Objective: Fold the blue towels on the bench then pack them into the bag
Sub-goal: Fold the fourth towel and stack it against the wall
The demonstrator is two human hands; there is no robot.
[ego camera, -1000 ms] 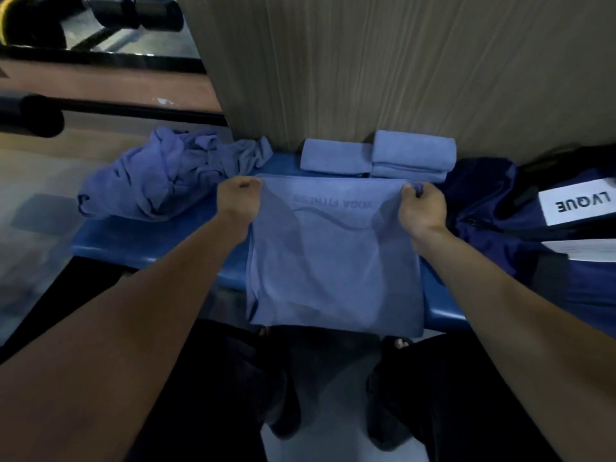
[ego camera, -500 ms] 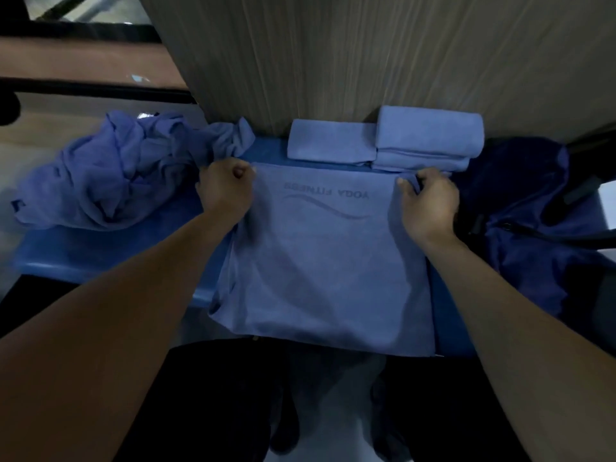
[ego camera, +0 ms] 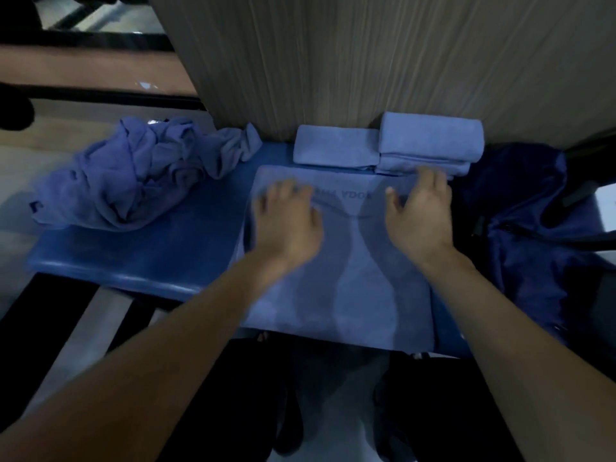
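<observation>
A blue towel (ego camera: 346,281) with upside-down printed lettering lies flat across the blue bench (ego camera: 140,258), its near edge hanging over the front. My left hand (ego camera: 288,218) rests palm down on its left half, fingers spread. On the right half my right hand (ego camera: 421,211) also lies flat with fingers apart. Behind the towel, against the wall, sit one folded blue towel (ego camera: 336,146) and a stack of two folded towels (ego camera: 431,141). A crumpled heap of blue towels (ego camera: 133,171) lies at the bench's left end. The dark blue bag (ego camera: 533,228) stands at the right.
A wood-grain wall panel (ego camera: 366,61) rises directly behind the bench. Dark bars (ego camera: 100,91) of gym equipment cross the upper left. My dark-clothed legs and the pale floor show below the bench's front edge.
Both hands have let go of the towel's far corners and now lie flat and open on it. The towel has settled flat on the bench. The view has tilted further down.
</observation>
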